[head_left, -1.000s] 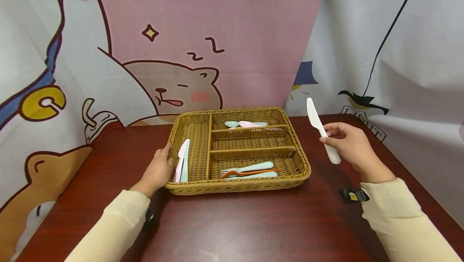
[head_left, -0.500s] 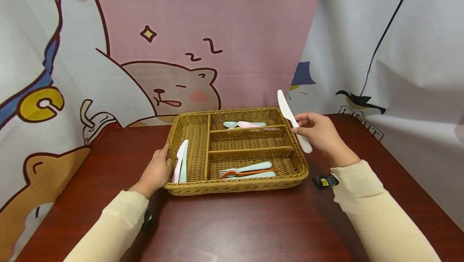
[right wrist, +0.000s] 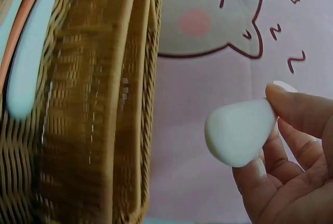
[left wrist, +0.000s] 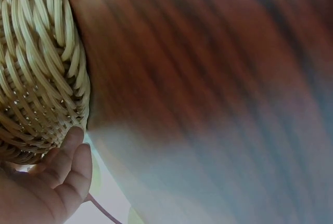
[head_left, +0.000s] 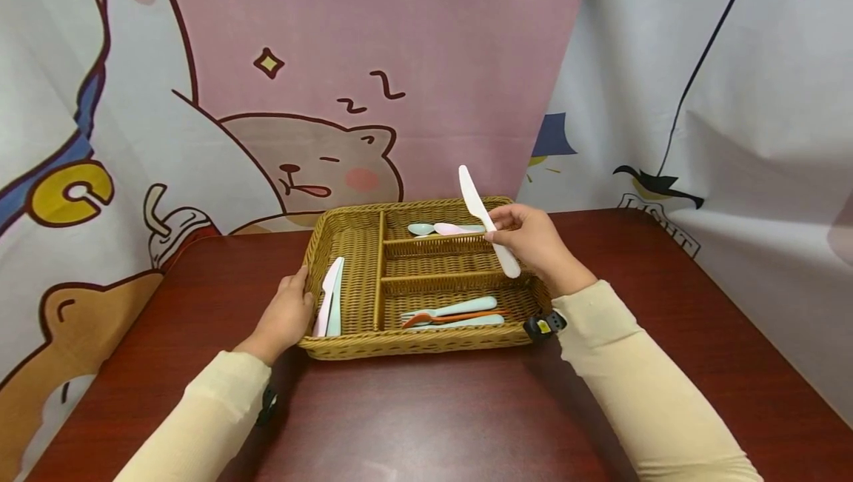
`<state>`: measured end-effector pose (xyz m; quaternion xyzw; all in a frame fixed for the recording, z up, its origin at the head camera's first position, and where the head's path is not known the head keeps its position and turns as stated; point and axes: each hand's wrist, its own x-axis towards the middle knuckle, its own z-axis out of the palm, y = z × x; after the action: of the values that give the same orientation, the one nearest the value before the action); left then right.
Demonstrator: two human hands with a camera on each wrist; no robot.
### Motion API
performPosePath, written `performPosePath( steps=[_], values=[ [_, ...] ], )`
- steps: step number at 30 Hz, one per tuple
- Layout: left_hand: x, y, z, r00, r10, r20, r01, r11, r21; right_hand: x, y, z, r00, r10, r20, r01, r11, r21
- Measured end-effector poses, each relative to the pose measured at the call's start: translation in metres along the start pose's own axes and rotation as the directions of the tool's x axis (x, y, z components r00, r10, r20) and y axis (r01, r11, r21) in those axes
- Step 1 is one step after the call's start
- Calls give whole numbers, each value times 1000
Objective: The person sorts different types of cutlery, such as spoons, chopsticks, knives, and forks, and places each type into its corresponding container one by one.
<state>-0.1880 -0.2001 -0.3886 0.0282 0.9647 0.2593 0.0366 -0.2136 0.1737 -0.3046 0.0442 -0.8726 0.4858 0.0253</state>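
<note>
A white plastic knife (head_left: 474, 204) is pinched by my right hand (head_left: 536, 249) above the right-hand part of the wicker cutlery basket (head_left: 426, 344). Its blade points up and away; in the right wrist view the rounded end of its handle (right wrist: 237, 133) faces the camera. My left hand (head_left: 283, 315) rests against the basket's left outer wall, its fingers (left wrist: 73, 169) fairly straight in the left wrist view. In the long left compartment lie a pink knife (head_left: 326, 297) and a pale green knife (head_left: 336, 304).
The front right compartment holds a pale green fork (head_left: 466, 308), an orange utensil (head_left: 460, 317) and another pale green handle (head_left: 466, 323). A pale green spoon (head_left: 421, 229) and a pink spoon (head_left: 453, 229) lie at the back. Printed curtains hang behind the table (head_left: 426, 423).
My right hand has carried the white knife leftward, from beside the basket to over its right compartments. My left hand has stayed at the basket's left wall.
</note>
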Motion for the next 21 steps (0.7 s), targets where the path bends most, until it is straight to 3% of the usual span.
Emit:
performPosePath(
  steps=[10,21],
  values=[
    [1,-1,1,1000,6,0,-6,1000,-10,8,-18,37,999,1,47,-3,999,46],
    [1,0,0,1000,-3,5,4,1000,-25,9,-39,83,995,8,100,-27,983,183]
  ],
)
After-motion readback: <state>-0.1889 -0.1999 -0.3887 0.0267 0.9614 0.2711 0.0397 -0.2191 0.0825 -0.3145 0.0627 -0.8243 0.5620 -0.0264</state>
